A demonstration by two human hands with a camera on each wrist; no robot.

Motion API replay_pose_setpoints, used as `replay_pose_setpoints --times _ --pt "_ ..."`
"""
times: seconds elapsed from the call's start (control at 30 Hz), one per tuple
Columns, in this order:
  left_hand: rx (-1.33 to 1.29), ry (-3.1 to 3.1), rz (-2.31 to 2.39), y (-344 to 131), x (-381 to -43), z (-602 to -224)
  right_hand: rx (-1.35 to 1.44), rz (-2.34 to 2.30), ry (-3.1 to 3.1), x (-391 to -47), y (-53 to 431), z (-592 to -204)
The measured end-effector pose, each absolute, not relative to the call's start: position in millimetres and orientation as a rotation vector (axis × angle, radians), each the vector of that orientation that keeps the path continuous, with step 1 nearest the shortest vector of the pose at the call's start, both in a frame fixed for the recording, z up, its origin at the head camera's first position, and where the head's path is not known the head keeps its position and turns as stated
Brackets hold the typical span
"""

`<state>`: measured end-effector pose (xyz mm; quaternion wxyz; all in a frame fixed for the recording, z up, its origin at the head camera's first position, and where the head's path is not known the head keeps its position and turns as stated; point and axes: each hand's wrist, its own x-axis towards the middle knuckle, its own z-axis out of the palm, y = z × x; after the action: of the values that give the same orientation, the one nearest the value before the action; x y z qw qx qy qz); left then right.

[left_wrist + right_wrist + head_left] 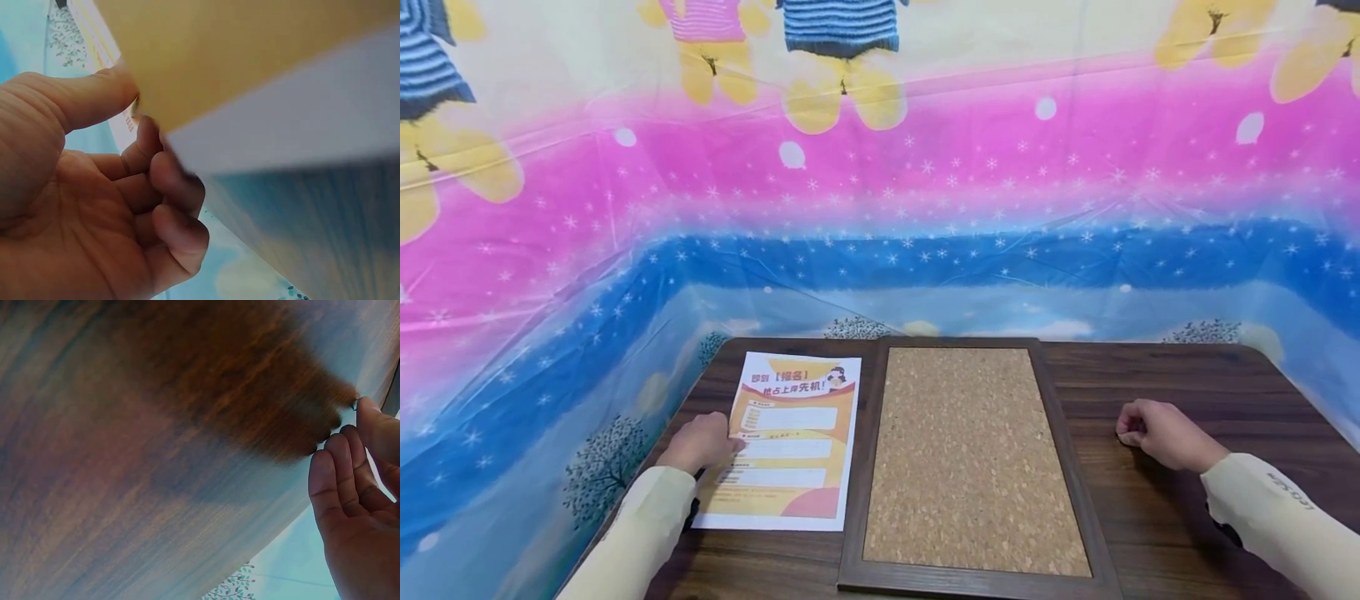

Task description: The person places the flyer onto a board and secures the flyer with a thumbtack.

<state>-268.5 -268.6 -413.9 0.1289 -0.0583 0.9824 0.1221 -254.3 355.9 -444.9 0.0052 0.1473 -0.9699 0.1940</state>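
Observation:
A printed paper flyer (pixel 790 500) in orange, yellow and white lies on the left of the table, beside a framed cork board (pixel 970 458). My left hand (pixel 703 442) pinches the flyer's left edge between thumb and fingers; in the left wrist view, the paper (pixel 262 56) runs out from the left fingertips. To the right of the board, my right hand (pixel 1165 433) rests with its fingertips at the tabletop. Its fingers are gently bent in the right wrist view, with the thumb (pixel 378 428) close to them. I make out nothing held there.
The dark wooden table (pixel 1112 375) carries the board in its middle, whose brown frame (pixel 874 392) stands slightly proud. Behind and along the left side hangs a patterned pink and blue cloth (pixel 970 258), close to the table's edges.

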Motion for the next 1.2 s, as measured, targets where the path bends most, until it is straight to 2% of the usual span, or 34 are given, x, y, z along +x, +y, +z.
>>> replay_pose_setpoints --times 0.4,1.2 --pt "-0.216 2.898 0.406 -277.4 -264.7 -415.7 0.44 0.619 -3.063 -254.1 352.8 -445.6" --pt "-0.291 2.992 0.553 -282.3 -270.7 -395.5 0.477 0.615 -3.007 -252.3 356.1 -439.6"
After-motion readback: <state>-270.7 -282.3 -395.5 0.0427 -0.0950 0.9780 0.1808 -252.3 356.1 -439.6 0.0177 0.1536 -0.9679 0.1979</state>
